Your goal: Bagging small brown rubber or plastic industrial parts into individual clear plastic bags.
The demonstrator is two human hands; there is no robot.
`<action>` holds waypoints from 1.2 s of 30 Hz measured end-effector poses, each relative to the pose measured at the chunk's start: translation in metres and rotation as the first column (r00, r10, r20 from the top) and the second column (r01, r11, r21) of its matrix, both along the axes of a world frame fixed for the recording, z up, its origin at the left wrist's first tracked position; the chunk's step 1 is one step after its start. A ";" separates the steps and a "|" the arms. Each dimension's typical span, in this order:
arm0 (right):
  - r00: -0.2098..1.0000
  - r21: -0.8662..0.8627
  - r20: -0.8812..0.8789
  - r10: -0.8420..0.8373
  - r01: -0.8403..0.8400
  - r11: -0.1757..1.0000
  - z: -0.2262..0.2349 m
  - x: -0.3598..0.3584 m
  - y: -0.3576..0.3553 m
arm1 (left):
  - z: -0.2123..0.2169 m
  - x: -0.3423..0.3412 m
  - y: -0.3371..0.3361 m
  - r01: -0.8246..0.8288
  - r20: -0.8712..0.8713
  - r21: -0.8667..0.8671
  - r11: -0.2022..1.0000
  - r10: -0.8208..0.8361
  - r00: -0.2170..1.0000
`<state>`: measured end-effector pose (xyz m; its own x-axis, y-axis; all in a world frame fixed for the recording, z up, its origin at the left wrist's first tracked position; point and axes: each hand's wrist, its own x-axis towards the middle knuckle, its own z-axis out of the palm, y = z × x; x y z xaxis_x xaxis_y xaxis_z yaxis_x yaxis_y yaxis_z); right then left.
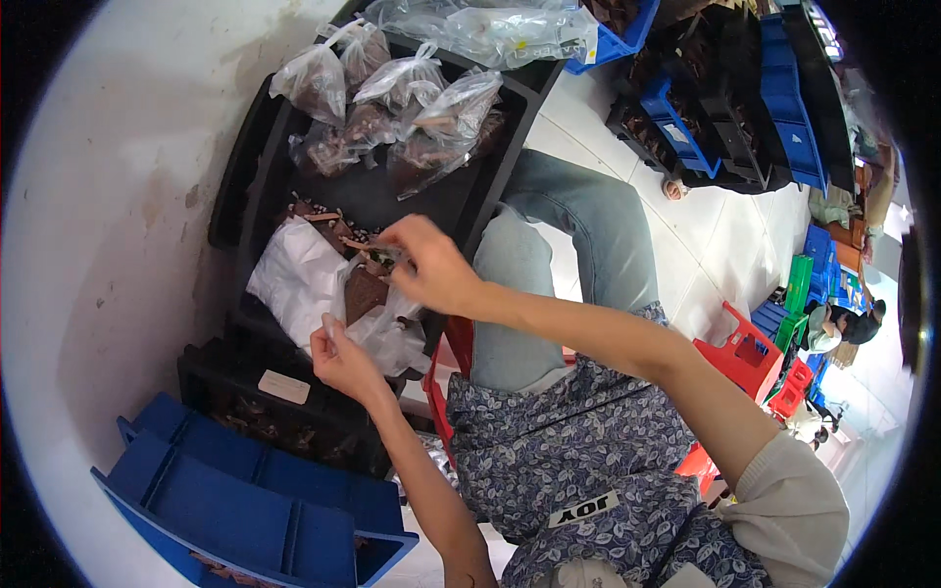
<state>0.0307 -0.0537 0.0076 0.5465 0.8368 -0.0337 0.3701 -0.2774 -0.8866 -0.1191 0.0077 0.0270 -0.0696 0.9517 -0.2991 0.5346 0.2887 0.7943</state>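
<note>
My left hand (345, 365) has thumb and fingers closed on the edge of a clear plastic bag (400, 345). Brown material (366, 292) shows by the bag's mouth. My right hand (431, 265) is bent over this spot with its fingertips together, and what they pinch is too small to tell. Under and beyond those fingertips lie loose brown strips and small pale bits (328, 223). A pile of thin white plastic bags (299, 279) rests left of both hands. All of this lies in a black tray (377, 201).
Several tied clear bags of brown material (431, 127) fill the tray's far end, with flat plastic packaging (490, 34) beyond. Blue bins (225, 500) stand at the near left, below a black crate (211, 377). Right are a red stool (740, 353), stacked crates (686, 127) and other people.
</note>
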 end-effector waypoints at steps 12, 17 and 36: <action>0.943 -0.168 0.331 0.041 0.017 0.986 0.045 0.025 -0.011 | 0.031 -0.002 -0.002 0.178 0.266 0.130 0.975 -0.208 0.941; 0.928 -0.029 0.237 0.287 -0.288 0.957 0.096 0.021 -0.013 | 0.049 0.025 0.002 0.457 0.448 0.354 0.816 -0.576 0.684; 0.939 0.161 -0.087 0.333 -0.317 0.935 0.048 0.013 -0.006 | 0.017 0.037 -0.011 0.282 0.589 -0.274 0.920 -0.071 0.805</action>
